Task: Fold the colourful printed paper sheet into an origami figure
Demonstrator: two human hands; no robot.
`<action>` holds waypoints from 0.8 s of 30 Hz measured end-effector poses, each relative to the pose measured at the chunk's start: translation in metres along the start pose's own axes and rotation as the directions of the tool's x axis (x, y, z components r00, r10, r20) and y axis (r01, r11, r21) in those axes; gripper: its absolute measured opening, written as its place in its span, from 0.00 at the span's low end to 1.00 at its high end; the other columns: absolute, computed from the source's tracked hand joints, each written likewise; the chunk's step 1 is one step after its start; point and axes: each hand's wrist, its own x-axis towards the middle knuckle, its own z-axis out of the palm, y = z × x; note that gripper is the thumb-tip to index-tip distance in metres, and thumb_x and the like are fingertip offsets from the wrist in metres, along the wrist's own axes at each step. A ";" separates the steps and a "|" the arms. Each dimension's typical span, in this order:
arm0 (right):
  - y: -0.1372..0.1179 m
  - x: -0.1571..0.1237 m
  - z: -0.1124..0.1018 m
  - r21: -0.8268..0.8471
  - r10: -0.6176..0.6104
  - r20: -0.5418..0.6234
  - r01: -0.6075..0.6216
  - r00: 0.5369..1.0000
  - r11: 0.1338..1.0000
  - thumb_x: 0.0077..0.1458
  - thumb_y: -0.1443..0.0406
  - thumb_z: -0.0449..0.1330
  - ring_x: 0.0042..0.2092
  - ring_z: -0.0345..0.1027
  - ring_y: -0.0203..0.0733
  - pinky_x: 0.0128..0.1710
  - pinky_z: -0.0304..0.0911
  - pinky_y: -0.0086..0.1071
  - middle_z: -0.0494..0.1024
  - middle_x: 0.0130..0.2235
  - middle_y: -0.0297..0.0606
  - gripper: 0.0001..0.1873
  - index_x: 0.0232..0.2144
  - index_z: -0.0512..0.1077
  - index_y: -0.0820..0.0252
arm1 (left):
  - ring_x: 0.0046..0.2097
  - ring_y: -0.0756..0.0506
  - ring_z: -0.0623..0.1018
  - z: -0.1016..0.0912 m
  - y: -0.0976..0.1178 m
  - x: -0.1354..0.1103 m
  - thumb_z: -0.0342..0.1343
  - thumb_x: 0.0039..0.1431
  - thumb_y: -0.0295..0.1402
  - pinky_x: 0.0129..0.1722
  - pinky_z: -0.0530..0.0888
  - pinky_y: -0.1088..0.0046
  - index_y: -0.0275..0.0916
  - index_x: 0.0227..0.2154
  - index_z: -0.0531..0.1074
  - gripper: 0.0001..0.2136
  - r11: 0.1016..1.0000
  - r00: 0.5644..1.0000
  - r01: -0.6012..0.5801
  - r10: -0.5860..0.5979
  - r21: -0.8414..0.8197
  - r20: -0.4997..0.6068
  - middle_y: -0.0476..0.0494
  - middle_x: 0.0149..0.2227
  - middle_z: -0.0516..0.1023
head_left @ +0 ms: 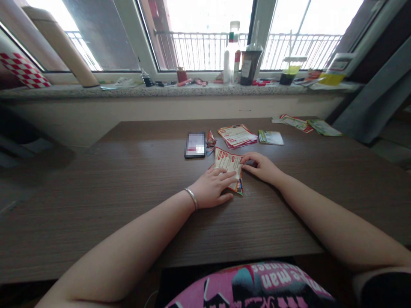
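Note:
A creased, printed paper sheet (227, 161) with red labels and a colourful lower edge lies on the brown table in front of me. My left hand (213, 187), with a silver bangle at the wrist, rests flat across its lower part, fingers spread. At the sheet's right edge, my right hand (262, 167) pinches the paper between thumb and fingers. Just beyond the sheet is a small folded colourful paper piece (210, 142). Farther back sits a stack of similar printed sheets (237, 136). The left palm hides part of the sheet.
Left of the folded piece lies a phone-like device (195, 144), its screen blurred. A green-white stack of cards (271, 137) and loose printed papers (297, 123) lie at the back right. Cups, bottles and small items line the stone windowsill (128, 92).

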 end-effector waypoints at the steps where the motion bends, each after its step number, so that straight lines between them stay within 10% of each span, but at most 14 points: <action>1: -0.001 0.000 0.000 -0.015 0.007 -0.012 -0.007 1.000 1.000 0.54 0.62 0.58 0.43 0.69 0.43 0.38 0.66 0.36 0.75 0.42 0.41 0.06 0.34 0.71 0.57 | 0.58 0.38 0.62 0.000 0.000 0.000 0.47 0.61 0.45 0.59 0.56 0.55 0.44 0.58 0.60 0.24 1.000 1.000 0.000 0.000 0.000 0.002 0.46 0.63 0.60; 16: -0.026 -0.004 0.000 -0.132 0.004 -0.140 -0.023 0.990 0.991 0.52 0.67 0.57 0.33 0.67 0.38 0.34 0.65 0.32 0.72 0.31 0.36 0.02 0.28 0.68 0.58 | 0.66 0.31 0.44 0.008 -0.006 0.001 0.49 0.60 0.47 0.61 0.44 0.42 0.53 0.59 0.58 0.24 0.997 0.997 0.067 -0.065 -0.045 0.037 0.46 0.66 0.50; 24: -0.039 -0.010 0.004 -0.105 0.114 -0.122 -0.127 0.986 0.986 0.51 0.65 0.59 0.30 0.67 0.36 0.31 0.64 0.30 0.71 0.31 0.32 0.08 0.33 0.63 0.56 | 0.65 0.34 0.54 0.011 -0.008 0.001 0.60 0.48 0.50 0.63 0.55 0.55 0.33 0.61 0.51 0.42 0.958 0.967 0.211 -0.234 -0.196 -0.101 0.27 0.63 0.52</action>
